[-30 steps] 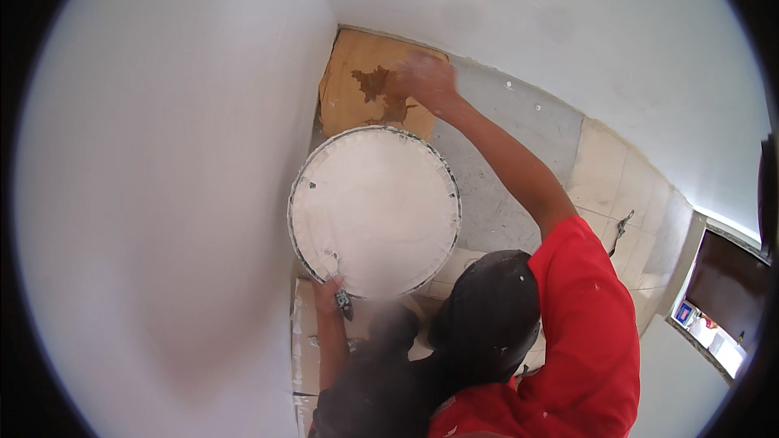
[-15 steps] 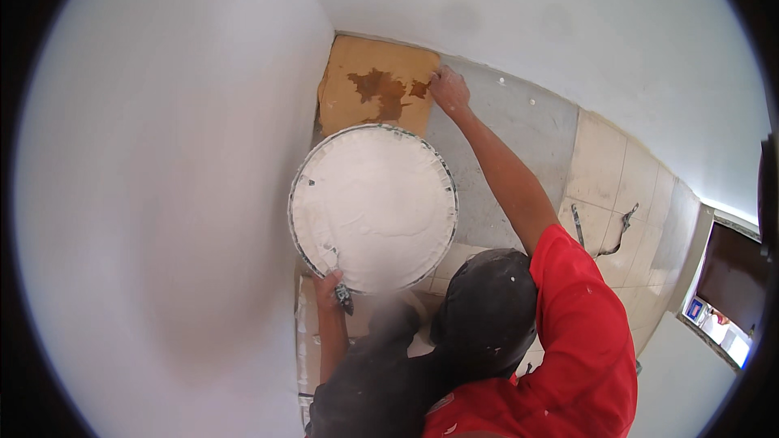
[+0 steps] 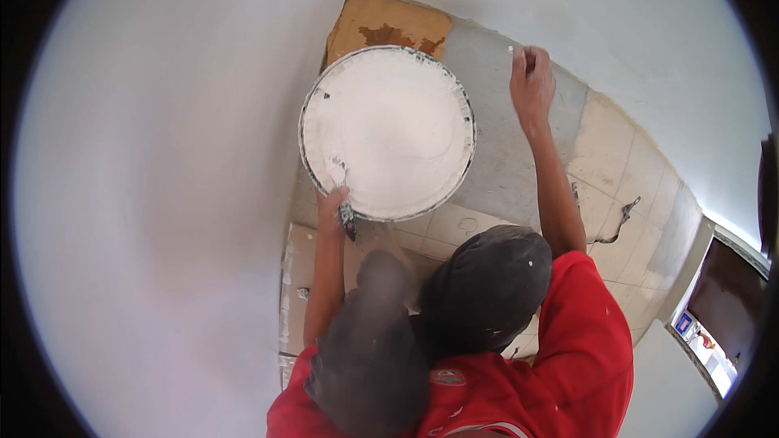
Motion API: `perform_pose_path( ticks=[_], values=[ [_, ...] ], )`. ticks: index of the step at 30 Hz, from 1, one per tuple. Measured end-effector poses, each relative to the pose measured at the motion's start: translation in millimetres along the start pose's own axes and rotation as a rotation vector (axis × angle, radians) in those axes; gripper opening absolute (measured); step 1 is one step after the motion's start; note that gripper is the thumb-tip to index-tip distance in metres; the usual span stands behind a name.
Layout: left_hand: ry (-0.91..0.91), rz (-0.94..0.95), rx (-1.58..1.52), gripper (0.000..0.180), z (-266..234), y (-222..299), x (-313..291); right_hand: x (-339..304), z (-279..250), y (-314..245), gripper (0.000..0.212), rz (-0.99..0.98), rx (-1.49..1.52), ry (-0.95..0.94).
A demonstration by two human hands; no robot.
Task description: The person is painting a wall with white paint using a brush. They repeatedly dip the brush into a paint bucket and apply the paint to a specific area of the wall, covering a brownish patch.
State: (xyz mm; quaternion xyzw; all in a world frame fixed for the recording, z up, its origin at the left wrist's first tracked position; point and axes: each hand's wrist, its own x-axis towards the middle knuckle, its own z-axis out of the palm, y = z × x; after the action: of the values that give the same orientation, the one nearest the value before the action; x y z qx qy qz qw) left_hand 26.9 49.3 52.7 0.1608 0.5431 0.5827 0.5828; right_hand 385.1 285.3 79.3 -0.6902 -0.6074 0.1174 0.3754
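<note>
A round tub full of smooth white paste is in front of my knees, its dark rim crusted white. My left hand is closed at the tub's near left edge, gripping a putty knife. The knife's dark handle is stained white, and its whitened end reaches over the paste. My right hand is raised to the right of the tub, apart from it, with fingers curled together. Whether anything small is between them I cannot make out. Beyond the tub lies a stained brown board, partly hidden by it.
White walls meet in the far corner. Grey floor gives way to beige tiles on the right. A dark strap-like piece lies on the tiles. A dark panel stands at the far right edge.
My right hand has left the brown board's edge and swung right. The tub has moved farther away with my left hand at its rim, covering more of the board. The view has shifted slightly.
</note>
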Motion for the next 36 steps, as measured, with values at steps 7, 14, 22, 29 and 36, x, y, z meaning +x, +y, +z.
perform_pose_path(
  ticks=[7,14,22,29,36],
  values=[
    [-0.224,0.098,-0.175,0.058,27.6,5.2,10.0,-137.8,-73.8,-176.6,0.023,-1.181,0.193,-0.605],
    [-0.337,0.216,-0.195,0.075,33.4,7.1,-0.2,-193.9,-26.2,-185.5,0.013,-1.355,0.141,-0.338],
    [-0.266,0.128,-0.229,0.101,39.1,0.4,5.7,-156.1,-87.2,-182.4,0.03,-1.131,0.05,-0.144],
    [-0.251,0.131,-0.12,0.097,40.2,31.2,-18.9,-73.5,-131.8,-163.5,0.029,-0.574,-0.187,-0.485],
    [-0.322,0.074,-0.084,0.093,38.2,42.3,-18.5,-48.0,-112.8,-158.1,0.016,-1.022,-0.365,-0.313]
  ],
)
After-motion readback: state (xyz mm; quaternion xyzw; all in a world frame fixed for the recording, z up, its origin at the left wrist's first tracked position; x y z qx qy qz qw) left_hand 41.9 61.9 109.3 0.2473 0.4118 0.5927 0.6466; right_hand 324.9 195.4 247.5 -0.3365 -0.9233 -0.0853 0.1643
